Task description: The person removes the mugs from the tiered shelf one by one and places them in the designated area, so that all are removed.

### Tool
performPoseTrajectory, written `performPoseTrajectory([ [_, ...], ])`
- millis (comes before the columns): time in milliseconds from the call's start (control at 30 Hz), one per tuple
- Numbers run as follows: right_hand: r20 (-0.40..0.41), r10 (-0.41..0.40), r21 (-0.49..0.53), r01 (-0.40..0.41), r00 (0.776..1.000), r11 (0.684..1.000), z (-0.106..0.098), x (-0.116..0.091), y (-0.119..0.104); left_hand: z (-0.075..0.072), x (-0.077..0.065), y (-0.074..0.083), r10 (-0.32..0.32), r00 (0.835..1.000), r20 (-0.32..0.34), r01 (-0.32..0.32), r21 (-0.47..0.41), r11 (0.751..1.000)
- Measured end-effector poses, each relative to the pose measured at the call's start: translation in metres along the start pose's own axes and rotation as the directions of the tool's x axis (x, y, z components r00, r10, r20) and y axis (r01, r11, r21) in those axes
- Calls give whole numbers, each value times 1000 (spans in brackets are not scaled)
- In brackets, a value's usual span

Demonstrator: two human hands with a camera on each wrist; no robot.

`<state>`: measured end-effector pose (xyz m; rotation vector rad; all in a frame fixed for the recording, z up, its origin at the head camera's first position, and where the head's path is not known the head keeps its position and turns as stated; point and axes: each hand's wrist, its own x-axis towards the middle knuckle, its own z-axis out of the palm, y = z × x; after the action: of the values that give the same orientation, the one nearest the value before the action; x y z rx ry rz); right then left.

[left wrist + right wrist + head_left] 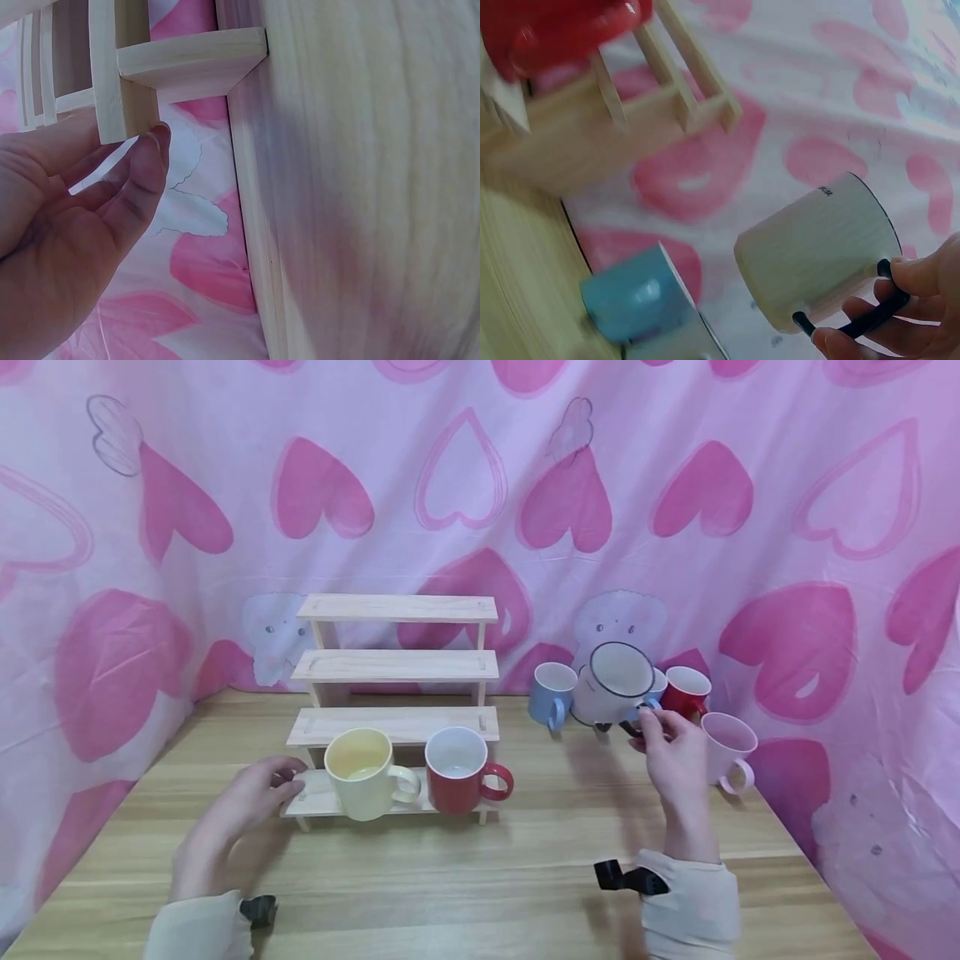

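Note:
My right hand pinches the black handle of a white mug with a dark rim. The right wrist view shows the white mug held up, tilted, with fingers curled round its handle. At the left end of a four-step wooden display rack, my left hand grips the lowest board. In the left wrist view, thumb and fingers of the left hand lie on either side of the board end. On that lowest step stand a yellow mug and a red mug with a white inside.
Behind and beside the held mug stand a blue mug, another partly hidden blue one, a dark red mug and a pale pink mug. A pink heart-print curtain borders the wooden table at the back and sides.

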<state>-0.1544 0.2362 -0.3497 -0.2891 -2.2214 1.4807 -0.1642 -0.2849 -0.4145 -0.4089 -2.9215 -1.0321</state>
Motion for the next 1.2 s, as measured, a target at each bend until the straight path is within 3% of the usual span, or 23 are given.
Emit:
performPoseTrajectory([
  [200, -53, 85, -25, -87, 995, 996, -21, 8, 18, -2, 0, 1, -9, 1000, -3, 9, 2, 1000],
  [500, -134, 146, -21, -150, 980, 988, -36, 15, 52, -2, -1, 1, -10, 1000, 2, 10, -1, 1000],
  [600, -142, 173, -73, -185, 975, 980, -42, 15, 61, -1, -1, 0, -5, 1000, 2, 5, -6, 1000],
  [800, -113, 227, -146, -242, 967, 959, -50, 13, 74, 0, 1, 0, -8, 1000, 2, 8, -8, 1000],
  [1200, -29, 288, -72, -290, 957, 954, -50, 17, 103, -1, 1, 0, -17, 1000, 7, 17, -2, 1000],
])
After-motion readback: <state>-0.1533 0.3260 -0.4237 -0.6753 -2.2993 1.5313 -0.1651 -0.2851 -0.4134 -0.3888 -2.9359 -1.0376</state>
